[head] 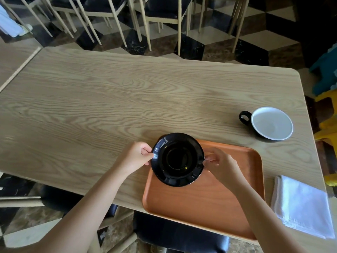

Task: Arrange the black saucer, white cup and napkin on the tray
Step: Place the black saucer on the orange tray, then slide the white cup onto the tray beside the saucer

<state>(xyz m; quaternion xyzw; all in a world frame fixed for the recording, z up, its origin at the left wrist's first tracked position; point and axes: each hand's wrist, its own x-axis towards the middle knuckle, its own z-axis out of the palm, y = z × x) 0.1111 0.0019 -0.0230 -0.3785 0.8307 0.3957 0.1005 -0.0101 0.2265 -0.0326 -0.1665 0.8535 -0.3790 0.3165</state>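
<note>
Wooden tabletop: left hand and right hand each have a grip pinched on the black saucer rim, over the tray corner. Glossy, breakable, probably slippery, so opposite edges seem smart.

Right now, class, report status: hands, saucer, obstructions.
Left hand and right hand pinch the glossy black round saucer over the orange tray's far-left corner. Cup, napkin on table. Nothing blocking.

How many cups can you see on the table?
1. The cup, white inside with a black handle, stands on the table beyond the tray, far right. No others show; none seems hidden.
</note>
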